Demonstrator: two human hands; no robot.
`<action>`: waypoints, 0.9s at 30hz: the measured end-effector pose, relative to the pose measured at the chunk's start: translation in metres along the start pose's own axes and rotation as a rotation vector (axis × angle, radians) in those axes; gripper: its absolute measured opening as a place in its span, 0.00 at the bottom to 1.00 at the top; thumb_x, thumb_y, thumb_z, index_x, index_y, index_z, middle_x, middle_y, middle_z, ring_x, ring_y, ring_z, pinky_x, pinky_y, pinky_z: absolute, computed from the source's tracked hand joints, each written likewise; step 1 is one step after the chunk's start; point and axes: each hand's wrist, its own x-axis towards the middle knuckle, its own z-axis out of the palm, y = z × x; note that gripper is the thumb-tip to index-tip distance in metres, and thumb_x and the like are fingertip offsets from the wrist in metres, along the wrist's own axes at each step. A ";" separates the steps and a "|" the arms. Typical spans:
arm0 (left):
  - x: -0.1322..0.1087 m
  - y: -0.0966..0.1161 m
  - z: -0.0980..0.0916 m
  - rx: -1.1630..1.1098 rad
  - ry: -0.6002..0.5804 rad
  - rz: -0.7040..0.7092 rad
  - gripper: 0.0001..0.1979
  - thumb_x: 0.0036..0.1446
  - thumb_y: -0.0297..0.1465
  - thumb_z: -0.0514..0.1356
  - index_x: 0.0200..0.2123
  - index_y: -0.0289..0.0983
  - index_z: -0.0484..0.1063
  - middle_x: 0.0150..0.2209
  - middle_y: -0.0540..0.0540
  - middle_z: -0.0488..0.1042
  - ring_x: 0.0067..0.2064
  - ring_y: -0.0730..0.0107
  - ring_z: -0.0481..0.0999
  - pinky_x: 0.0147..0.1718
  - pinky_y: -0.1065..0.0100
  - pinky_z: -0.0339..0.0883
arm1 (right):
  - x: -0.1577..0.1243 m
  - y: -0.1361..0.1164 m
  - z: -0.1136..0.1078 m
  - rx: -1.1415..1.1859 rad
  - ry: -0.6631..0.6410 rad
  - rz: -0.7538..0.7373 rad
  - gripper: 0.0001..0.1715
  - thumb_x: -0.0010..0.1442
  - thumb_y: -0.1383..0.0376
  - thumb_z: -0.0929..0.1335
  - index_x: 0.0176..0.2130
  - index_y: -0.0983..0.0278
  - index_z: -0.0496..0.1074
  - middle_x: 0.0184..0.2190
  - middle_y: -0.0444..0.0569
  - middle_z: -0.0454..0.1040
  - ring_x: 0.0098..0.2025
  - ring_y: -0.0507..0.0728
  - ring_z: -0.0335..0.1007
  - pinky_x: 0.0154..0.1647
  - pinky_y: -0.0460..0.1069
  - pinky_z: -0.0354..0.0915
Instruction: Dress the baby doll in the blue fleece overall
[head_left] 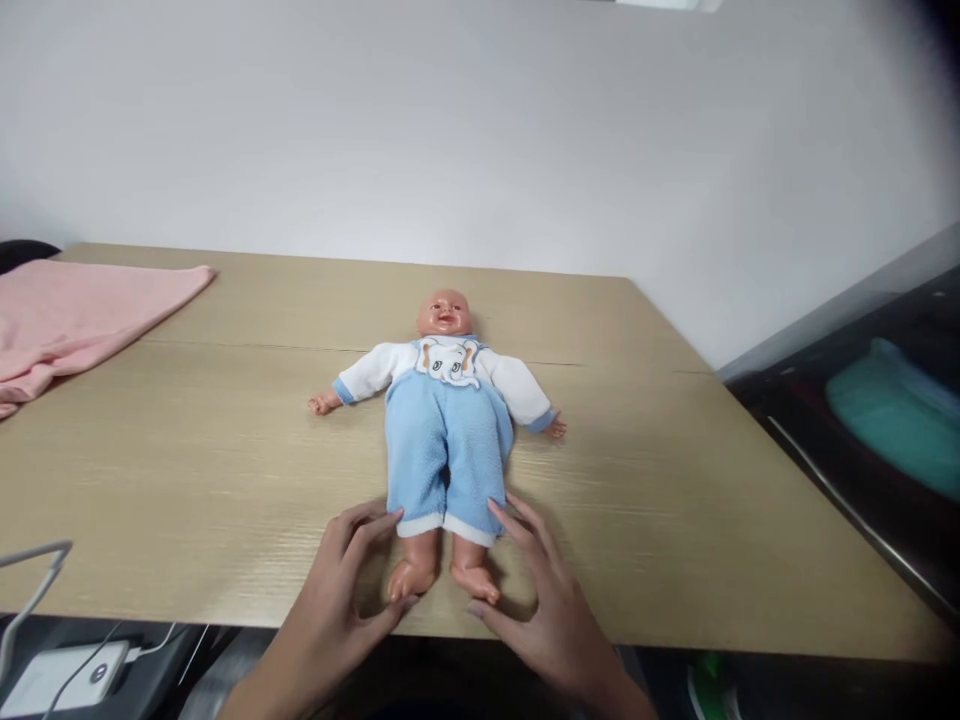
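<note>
A baby doll [448, 420] in blue trousers and a white-sleeved top lies on its back on the wooden table [187, 480], head away from me, arms spread. My left hand [341, 590] rests open beside the doll's left-side foot, fingertips touching the trouser cuff and thumb near the foot. On the other side, my right hand [544, 600] lies open with fingers stretched toward the other cuff and thumb close to the other foot. Neither hand grips anything.
A pink folded cloth [71, 320] lies at the table's far left. A white wall stands behind. To the right is a dark bin holding a teal cloth [900, 415]. A white power bank with cables [64, 675] sits below the table's front edge at the left.
</note>
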 end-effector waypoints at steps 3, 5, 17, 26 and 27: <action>0.004 0.007 -0.016 -0.012 0.024 0.019 0.46 0.58 0.42 0.79 0.75 0.65 0.66 0.72 0.39 0.70 0.73 0.32 0.72 0.67 0.29 0.77 | 0.006 0.016 -0.029 0.006 0.039 -0.063 0.59 0.68 0.54 0.78 0.84 0.43 0.49 0.81 0.57 0.64 0.72 0.77 0.75 0.64 0.72 0.82; 0.018 0.017 -0.029 -0.047 0.040 0.074 0.39 0.59 0.44 0.78 0.72 0.63 0.71 0.72 0.39 0.71 0.73 0.31 0.72 0.67 0.30 0.76 | 0.020 0.032 -0.054 -0.001 0.104 -0.078 0.45 0.76 0.52 0.72 0.82 0.44 0.54 0.77 0.57 0.69 0.63 0.72 0.80 0.60 0.68 0.82; 0.239 0.054 0.011 0.138 -0.073 0.481 0.21 0.71 0.37 0.70 0.64 0.45 0.75 0.67 0.38 0.77 0.71 0.44 0.72 0.74 0.42 0.65 | 0.183 0.111 -0.094 -0.182 0.041 -0.139 0.29 0.65 0.45 0.76 0.56 0.60 0.80 0.53 0.61 0.86 0.56 0.75 0.82 0.63 0.69 0.75; 0.309 0.059 0.051 0.332 -0.046 0.427 0.26 0.65 0.39 0.73 0.63 0.40 0.76 0.59 0.35 0.80 0.60 0.41 0.78 0.62 0.46 0.72 | 0.205 0.062 -0.080 0.432 0.225 -0.113 0.31 0.67 0.44 0.79 0.60 0.58 0.77 0.52 0.57 0.87 0.54 0.67 0.85 0.63 0.63 0.80; 0.310 0.056 0.052 0.294 -0.022 0.424 0.20 0.68 0.38 0.71 0.60 0.41 0.77 0.56 0.37 0.81 0.58 0.44 0.79 0.60 0.48 0.72 | 0.203 0.065 -0.069 0.467 0.238 -0.108 0.32 0.68 0.44 0.78 0.61 0.58 0.76 0.54 0.58 0.86 0.56 0.66 0.85 0.65 0.63 0.79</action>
